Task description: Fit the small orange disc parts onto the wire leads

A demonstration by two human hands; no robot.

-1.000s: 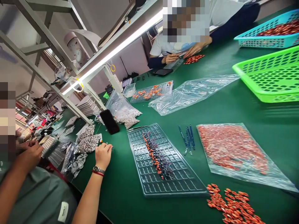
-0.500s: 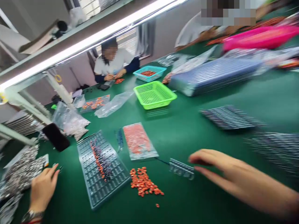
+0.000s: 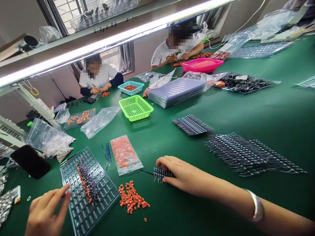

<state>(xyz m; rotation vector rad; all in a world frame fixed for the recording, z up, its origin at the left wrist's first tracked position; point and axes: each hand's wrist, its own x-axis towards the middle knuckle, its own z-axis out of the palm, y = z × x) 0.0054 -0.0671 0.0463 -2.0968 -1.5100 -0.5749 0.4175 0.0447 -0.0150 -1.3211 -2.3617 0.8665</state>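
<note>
My right hand has its thumb and fingers closed around a short dark strip of small parts with thin wire legs, which lies on the green table. A thin dark stick pokes out from the strip's left end. My left hand is at the left edge of a grey pocketed tray, thumb and forefinger pinched together; anything between them is too small to make out. On that tray lies a row of orange pieces with dark wires. Loose small orange beads are heaped between the tray and my right hand.
A bag of orange beads and dark blue sticks lie beyond the tray. Dark wired strips spread at right. Behind are a green basket and stacked plastic trays. A phone stands left. Two people work across the table.
My right hand has moved from beside the dark strip onto it and closed on it. My left hand has come to the tray's left edge. The camera view has swung right.
</note>
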